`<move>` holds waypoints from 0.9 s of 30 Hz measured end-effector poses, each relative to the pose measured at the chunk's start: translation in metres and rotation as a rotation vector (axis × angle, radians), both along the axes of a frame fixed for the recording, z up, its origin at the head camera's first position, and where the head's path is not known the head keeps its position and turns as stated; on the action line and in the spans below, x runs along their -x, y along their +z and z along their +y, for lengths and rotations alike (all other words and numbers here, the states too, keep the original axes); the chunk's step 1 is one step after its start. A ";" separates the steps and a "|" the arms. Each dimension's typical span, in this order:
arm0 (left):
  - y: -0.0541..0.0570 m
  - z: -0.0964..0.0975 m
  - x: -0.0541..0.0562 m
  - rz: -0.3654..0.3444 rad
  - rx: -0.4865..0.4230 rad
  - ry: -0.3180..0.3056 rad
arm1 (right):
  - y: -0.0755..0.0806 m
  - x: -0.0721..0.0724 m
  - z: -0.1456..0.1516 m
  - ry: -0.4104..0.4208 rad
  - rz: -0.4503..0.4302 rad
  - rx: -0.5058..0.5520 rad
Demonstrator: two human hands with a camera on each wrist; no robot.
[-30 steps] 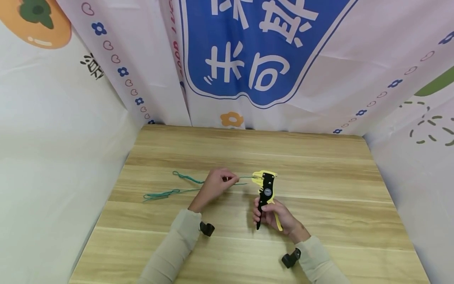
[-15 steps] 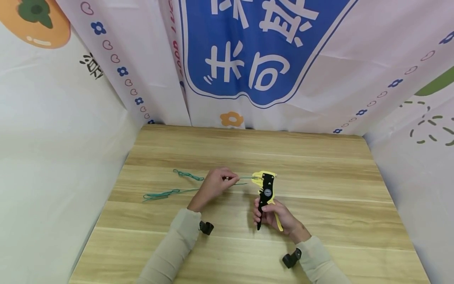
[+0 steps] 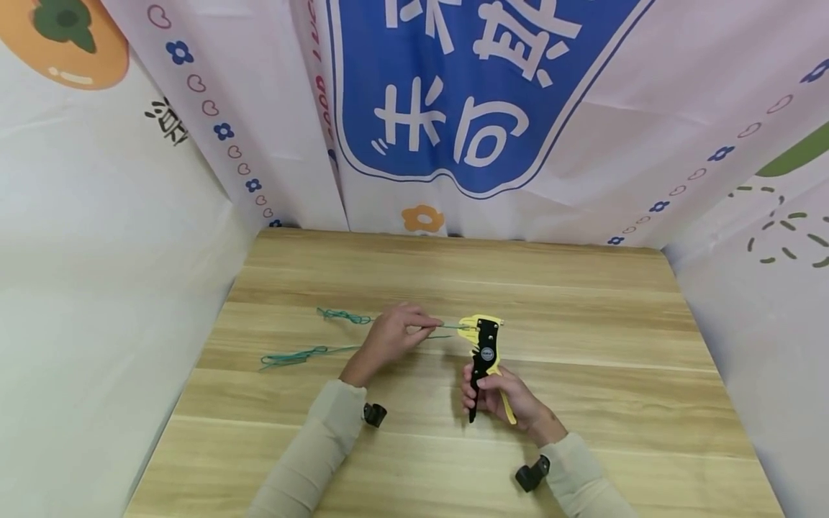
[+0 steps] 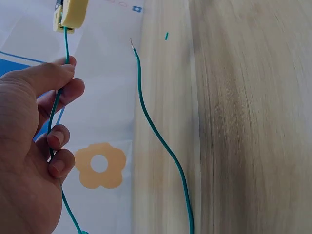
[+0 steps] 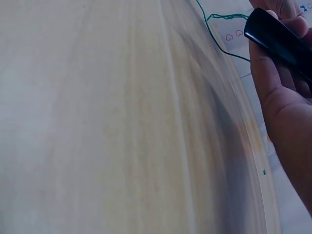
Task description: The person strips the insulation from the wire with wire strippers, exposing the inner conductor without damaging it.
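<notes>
Standing by the worktop (image 3: 602, 338), I am watching a person bringing both bare hands to bear on one green wire (image 4: 67, 44), with six o'clock being the person's own side. The left grip (image 3: 396, 332) is pinching this wire between thumb and fingertips, its other fingers curling round the length behind. The wire is pointing towards three o'clock, into the mouth of a black-and-yellow stripping tool (image 3: 487, 354); its coil (image 3: 345, 316) is lying between nine and ten o'clock from the left grip. The right grip (image 3: 520, 398), at about six o'clock from the tool's head, is wrapping round the handles, which are standing apart at their lower ends.

A second wire (image 4: 156, 132) is running beneath the left hand, its bare tip ending just beside the tool's mouth and its bundle (image 3: 294, 356) sitting between eight and nine o'clock. Seen from the left wrist, a short green snippet (image 4: 166, 36) is lying near three o'clock from that tip.

The yellow head is hiding the held wire's end, so I cannot tell how deep it is sitting. Too shallow or crooked an entry would, I am thinking, be risking a slipped bite or nicked strands under a squeeze. A loose pinch would be letting the wire pull through, and a dropping wrist could be dragging the second wire.
</notes>
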State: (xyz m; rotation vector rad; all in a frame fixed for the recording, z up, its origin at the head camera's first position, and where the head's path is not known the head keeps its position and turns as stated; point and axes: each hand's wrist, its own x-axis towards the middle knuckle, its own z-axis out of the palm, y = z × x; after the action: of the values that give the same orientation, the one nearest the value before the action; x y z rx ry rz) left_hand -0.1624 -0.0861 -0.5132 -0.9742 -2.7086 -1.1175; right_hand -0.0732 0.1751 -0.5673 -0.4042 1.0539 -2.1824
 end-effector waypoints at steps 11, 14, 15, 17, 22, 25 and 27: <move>-0.001 0.001 0.000 0.128 0.079 -0.031 | 0.001 -0.001 0.001 0.009 0.003 0.013; -0.001 0.000 0.001 0.143 0.087 -0.033 | 0.001 -0.001 0.001 0.016 -0.001 0.014; -0.001 0.000 0.001 0.148 0.088 -0.033 | 0.001 0.000 0.001 0.018 -0.002 0.013; -0.002 0.000 0.001 0.157 0.086 -0.038 | 0.001 0.000 0.001 0.019 -0.002 0.012; -0.002 0.001 0.000 0.166 0.093 -0.046 | -0.001 -0.001 0.001 0.016 -0.006 0.010; -0.002 0.001 0.000 0.165 0.106 -0.044 | -0.001 -0.001 0.001 0.018 -0.008 0.011; -0.002 0.001 0.000 0.165 0.117 -0.043 | -0.001 -0.002 0.001 0.021 -0.006 0.010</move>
State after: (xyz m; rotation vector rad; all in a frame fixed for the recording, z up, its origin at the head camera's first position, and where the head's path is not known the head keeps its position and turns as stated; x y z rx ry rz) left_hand -0.1624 -0.0855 -0.5148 -1.0926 -2.6565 -0.8508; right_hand -0.0717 0.1757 -0.5687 -0.4115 1.0309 -2.1701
